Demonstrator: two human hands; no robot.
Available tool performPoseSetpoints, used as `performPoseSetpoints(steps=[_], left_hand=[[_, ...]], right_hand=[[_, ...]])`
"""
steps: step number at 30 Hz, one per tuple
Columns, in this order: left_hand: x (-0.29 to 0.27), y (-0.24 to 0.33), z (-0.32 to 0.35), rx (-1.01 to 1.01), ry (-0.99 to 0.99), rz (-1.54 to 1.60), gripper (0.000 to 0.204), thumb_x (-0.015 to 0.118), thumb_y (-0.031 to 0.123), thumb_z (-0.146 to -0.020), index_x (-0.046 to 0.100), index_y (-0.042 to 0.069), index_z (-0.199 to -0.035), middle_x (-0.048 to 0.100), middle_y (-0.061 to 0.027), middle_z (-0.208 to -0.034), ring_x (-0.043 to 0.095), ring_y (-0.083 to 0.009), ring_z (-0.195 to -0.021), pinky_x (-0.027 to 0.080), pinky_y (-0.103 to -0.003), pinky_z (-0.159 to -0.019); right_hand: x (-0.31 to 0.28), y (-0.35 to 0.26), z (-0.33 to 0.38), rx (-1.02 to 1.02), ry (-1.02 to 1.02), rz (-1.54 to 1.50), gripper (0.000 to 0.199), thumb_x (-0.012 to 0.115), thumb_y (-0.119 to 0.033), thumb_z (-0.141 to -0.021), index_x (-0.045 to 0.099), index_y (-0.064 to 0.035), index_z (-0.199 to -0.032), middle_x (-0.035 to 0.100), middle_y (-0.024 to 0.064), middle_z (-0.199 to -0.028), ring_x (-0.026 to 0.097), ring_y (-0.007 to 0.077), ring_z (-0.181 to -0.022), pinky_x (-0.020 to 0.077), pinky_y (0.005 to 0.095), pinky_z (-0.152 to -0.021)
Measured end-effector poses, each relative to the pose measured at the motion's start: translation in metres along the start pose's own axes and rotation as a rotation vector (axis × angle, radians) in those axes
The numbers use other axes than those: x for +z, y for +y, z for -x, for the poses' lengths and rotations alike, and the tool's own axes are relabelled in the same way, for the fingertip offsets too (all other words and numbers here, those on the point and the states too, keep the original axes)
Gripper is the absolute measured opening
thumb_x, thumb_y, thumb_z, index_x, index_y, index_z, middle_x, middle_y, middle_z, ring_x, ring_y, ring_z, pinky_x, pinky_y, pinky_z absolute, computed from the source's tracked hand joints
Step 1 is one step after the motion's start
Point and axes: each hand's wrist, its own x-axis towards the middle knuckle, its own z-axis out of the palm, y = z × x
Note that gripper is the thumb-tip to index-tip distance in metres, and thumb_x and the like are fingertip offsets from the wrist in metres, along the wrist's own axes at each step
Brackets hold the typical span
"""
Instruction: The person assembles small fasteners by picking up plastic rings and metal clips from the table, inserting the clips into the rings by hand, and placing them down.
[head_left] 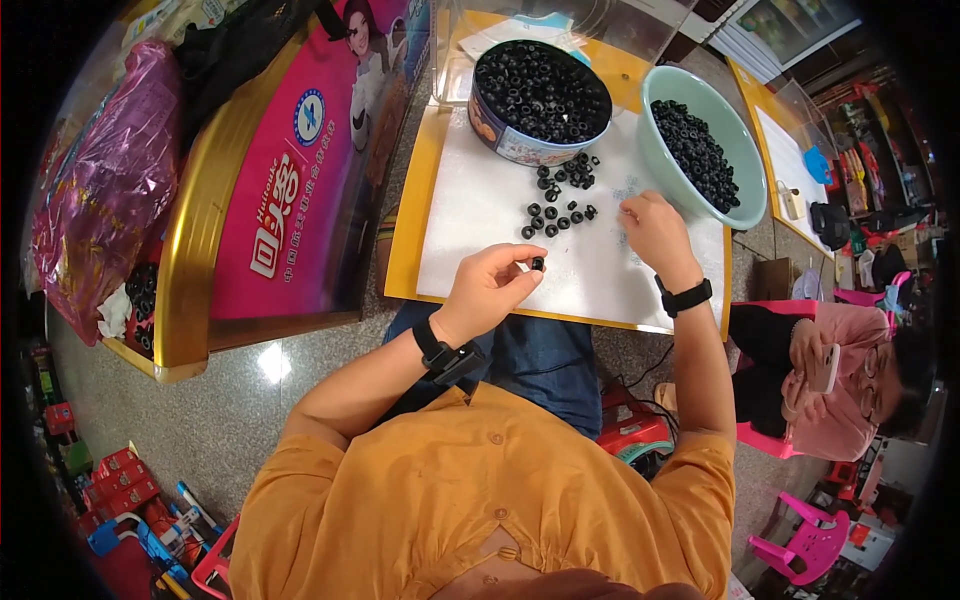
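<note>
Head view: we note left hand (487, 290) pinching black ring (538, 264) above bench (600, 270); right hand (655, 228) curled, fingertips on bench nr loose rings (560, 212). Risk: ring slips from fingertip pinch, rolls off edge.

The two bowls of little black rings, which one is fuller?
The round dark tin, farther from the right hand, is fuller: rings heap up to its rim. The pale green bowl holds only a strip of rings along its bottom.

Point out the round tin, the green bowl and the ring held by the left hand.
tin (520, 150): head view, printed side wall.
green bowl (745, 160): head view, right inner wall.
ring (538, 264): head view, its middle, at the left hand's fingertips.
</note>
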Motion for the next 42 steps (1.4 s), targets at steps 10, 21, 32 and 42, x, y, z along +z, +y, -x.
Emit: performPoseSetpoints(steps=[10, 21, 32, 42], left_hand=[[-0.001, 0.0, -0.001, 0.017, -0.025, -0.061, 0.027, 0.063, 0.002, -0.091, 0.065, 0.002, -0.118, 0.06, 0.0014, -0.088, 0.054, -0.003, -0.067, 0.045, -0.018, -0.059], [0.0, -0.003, -0.001, 0.026, -0.023, -0.05, 0.027, 0.063, 0.002, -0.091, 0.066, 0.002, -0.118, 0.06, 0.0014, -0.088, 0.054, -0.0027, -0.068, 0.044, -0.018, -0.06], [-0.001, 0.002, 0.0, -0.006, -0.014, -0.039, 0.025, 0.067, 0.007, -0.088, 0.068, 0.004, -0.113, 0.062, -0.0009, -0.089, 0.056, -0.0043, -0.071, 0.047, -0.02, -0.064], [0.0, 0.002, -0.001, -0.034, -0.016, 0.012, 0.025, 0.069, 0.01, -0.089, 0.068, 0.002, -0.113, 0.065, -0.0016, -0.09, 0.054, -0.0045, -0.071, 0.046, -0.021, -0.064]], right_hand=[[-0.013, 0.004, -0.001, 0.196, -0.016, -0.292, 0.014, 0.06, -0.009, -0.086, 0.069, -0.0008, -0.092, 0.068, 0.0171, -0.091, 0.065, 0.0345, -0.085, 0.0517, 0.0393, -0.075], [-0.005, 0.006, -0.003, -0.043, 0.046, -0.109, 0.013, 0.061, -0.009, -0.084, 0.071, -0.0027, -0.09, 0.067, 0.0164, -0.086, 0.063, 0.0361, -0.084, 0.0517, 0.0427, -0.076], [-0.003, -0.001, -0.003, 0.092, -0.069, -0.029, 0.015, 0.063, -0.014, -0.081, 0.07, -0.0002, -0.081, 0.067, 0.0208, -0.085, 0.065, 0.0393, -0.081, 0.0526, 0.0454, -0.074], [-0.007, -0.06, 0.036, 0.283, 0.019, -0.915, 0.01, 0.07, -0.005, -0.087, 0.072, -0.0019, -0.096, 0.068, 0.0029, -0.087, 0.061, 0.0074, -0.078, 0.0483, 0.0206, -0.07]])
